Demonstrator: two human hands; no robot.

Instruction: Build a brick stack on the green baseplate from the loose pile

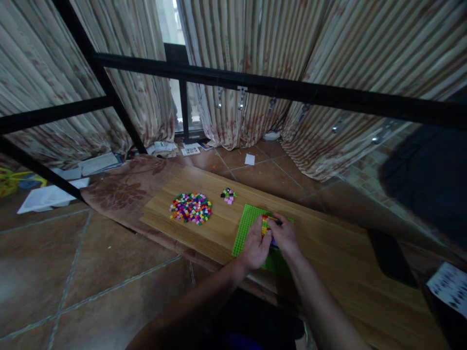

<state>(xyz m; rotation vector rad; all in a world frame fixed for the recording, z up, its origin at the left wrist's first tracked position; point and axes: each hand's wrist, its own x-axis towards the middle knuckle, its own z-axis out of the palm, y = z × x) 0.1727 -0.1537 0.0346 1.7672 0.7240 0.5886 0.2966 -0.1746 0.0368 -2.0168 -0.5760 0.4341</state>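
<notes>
Brick build sits between left hand and right hand, about equally near, over green baseplate; both curled inward, grips unclear.

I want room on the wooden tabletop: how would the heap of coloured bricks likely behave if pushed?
The heap of coloured bricks would probably spread rather than shift as one, since the pieces lie loose. They look blocky, so they'd likely slide or tumble more than roll. Each is tiny compared with the green baseplate, so probably light.
</notes>
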